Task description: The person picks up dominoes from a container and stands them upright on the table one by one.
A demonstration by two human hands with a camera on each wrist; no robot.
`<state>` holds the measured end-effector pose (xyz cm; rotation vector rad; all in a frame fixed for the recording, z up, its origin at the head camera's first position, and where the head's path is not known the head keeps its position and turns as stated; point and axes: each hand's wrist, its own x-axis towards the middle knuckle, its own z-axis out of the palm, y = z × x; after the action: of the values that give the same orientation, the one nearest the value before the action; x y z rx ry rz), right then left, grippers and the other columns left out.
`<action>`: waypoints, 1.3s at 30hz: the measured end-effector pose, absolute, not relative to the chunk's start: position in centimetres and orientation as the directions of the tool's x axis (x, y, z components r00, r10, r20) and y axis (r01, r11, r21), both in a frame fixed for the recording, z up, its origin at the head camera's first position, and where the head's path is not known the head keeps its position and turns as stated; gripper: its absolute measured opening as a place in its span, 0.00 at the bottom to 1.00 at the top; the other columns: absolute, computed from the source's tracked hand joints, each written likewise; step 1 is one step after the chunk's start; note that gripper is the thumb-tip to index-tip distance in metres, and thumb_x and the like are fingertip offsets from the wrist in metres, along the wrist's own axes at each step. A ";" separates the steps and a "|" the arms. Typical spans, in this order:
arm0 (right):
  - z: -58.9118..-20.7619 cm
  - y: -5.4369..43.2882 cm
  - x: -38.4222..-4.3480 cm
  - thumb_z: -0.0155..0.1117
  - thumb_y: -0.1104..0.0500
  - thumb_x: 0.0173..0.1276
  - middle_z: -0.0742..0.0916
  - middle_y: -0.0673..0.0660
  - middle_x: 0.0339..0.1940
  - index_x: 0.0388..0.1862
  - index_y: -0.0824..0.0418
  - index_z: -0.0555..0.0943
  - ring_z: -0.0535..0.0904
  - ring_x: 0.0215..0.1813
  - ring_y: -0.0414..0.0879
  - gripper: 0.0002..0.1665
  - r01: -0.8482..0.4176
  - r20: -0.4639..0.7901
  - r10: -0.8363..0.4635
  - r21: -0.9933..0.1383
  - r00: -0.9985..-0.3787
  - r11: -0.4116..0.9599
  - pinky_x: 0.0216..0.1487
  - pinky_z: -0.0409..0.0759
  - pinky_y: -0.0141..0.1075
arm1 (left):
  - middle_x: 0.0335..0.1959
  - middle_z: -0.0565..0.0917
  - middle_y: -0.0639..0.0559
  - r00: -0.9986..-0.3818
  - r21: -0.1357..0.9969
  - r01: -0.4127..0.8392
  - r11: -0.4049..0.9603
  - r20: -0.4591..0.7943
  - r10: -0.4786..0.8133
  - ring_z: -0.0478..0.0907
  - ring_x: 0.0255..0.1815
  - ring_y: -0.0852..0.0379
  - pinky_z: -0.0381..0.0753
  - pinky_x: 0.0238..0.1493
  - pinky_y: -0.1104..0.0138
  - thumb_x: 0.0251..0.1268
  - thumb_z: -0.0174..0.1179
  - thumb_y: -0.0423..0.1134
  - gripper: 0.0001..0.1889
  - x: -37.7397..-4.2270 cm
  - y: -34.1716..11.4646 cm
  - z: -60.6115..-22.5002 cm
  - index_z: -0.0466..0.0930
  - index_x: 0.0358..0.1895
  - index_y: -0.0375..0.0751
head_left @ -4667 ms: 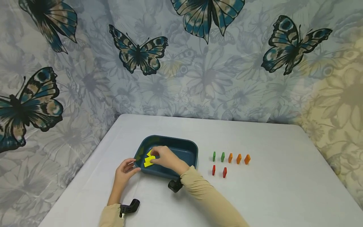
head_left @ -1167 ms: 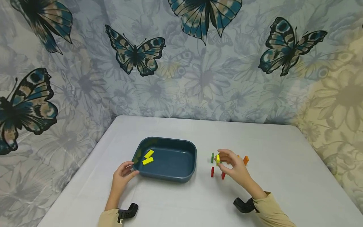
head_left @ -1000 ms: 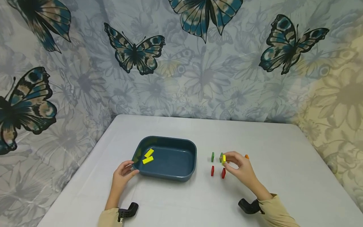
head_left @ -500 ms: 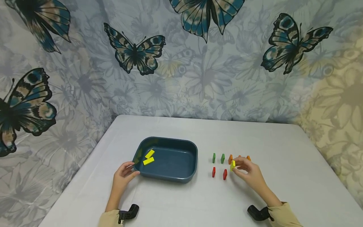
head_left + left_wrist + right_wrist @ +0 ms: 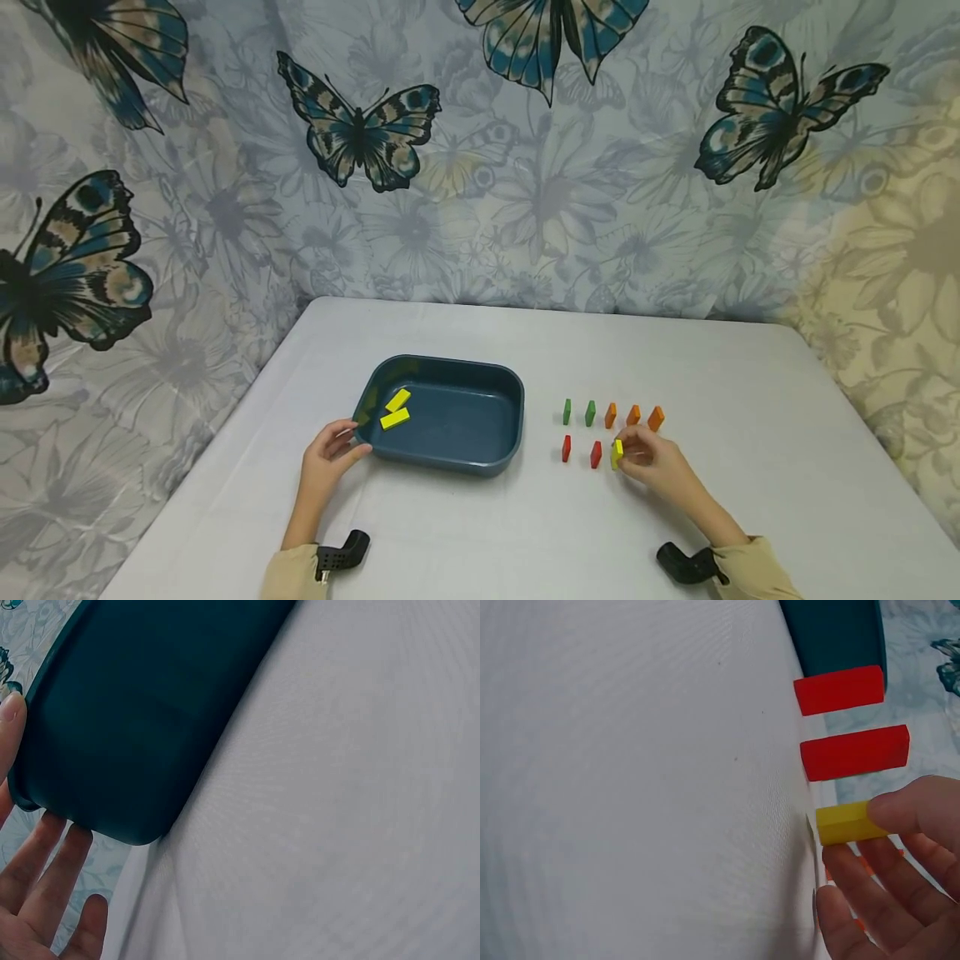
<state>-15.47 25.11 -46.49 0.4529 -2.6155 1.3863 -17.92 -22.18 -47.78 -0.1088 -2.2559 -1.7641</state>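
My right hand [image 5: 660, 462] pinches a small yellow block [image 5: 617, 455] between thumb and fingertips. The block is upright, its lower end close to the white cloth, just right of two standing red blocks [image 5: 596, 455]. In the right wrist view, the yellow block [image 5: 847, 823] lines up beside the red blocks [image 5: 855, 753]. My left hand [image 5: 327, 460] touches the near left corner of a dark blue dish [image 5: 483, 467]. In the left wrist view, its fairly straight fingers [image 5: 56, 877] meet the end wall of the dish [image 5: 142, 735]. Two yellow blocks [image 5: 395, 418] lie in the dish's left part.
Behind the red blocks stands a row of two green blocks [image 5: 590, 413] and three orange blocks [image 5: 633, 416]. A white cloth [image 5: 480, 533] covers the table, and butterfly-patterned fabric [image 5: 495, 217] hangs behind it. Each wrist wears a black camera [image 5: 343, 551].
My right hand has taken a yellow block from the dish, carried it right past the green blocks, then brought it nearer and down beside the red ones. The left hand has stayed at the dish.
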 end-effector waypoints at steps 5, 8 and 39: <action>-46.7 25.1 -15.6 0.64 0.77 0.47 0.81 0.54 0.32 0.35 0.66 0.74 0.78 0.33 0.44 0.17 -0.290 0.231 -0.176 -0.774 -0.957 0.562 0.33 0.80 0.33 | 0.47 0.75 0.36 -0.960 0.944 0.221 0.244 0.255 -0.116 0.73 0.45 0.63 0.75 0.47 0.70 0.43 0.66 0.23 0.20 -17.8 -21.9 -47.0 0.74 0.45 0.26; -46.6 25.0 -15.6 0.62 0.78 0.46 0.81 0.54 0.32 0.37 0.67 0.74 0.77 0.34 0.44 0.18 -0.284 0.227 -0.170 -0.762 -0.959 0.582 0.33 0.80 0.34 | 0.46 0.75 0.34 -0.960 0.944 0.220 0.245 0.255 -0.120 0.74 0.45 0.60 0.75 0.47 0.67 0.43 0.66 0.22 0.20 -17.3 -21.5 -46.1 0.73 0.44 0.24; -39.7 19.4 -17.5 0.71 0.67 0.46 0.80 0.55 0.44 0.46 0.65 0.75 0.74 0.43 0.45 0.25 -0.662 0.561 -0.383 -0.464 -0.734 0.589 0.42 0.76 0.41 | 0.46 0.75 0.37 -0.962 0.940 0.213 0.267 0.250 -0.114 0.74 0.46 0.59 0.75 0.48 0.66 0.44 0.66 0.23 0.20 -16.9 -21.4 -45.5 0.73 0.44 0.25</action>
<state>-17.54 19.36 -39.73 0.8400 -2.4164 0.9443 -16.88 -21.37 -45.49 -0.0914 -2.2724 -1.7520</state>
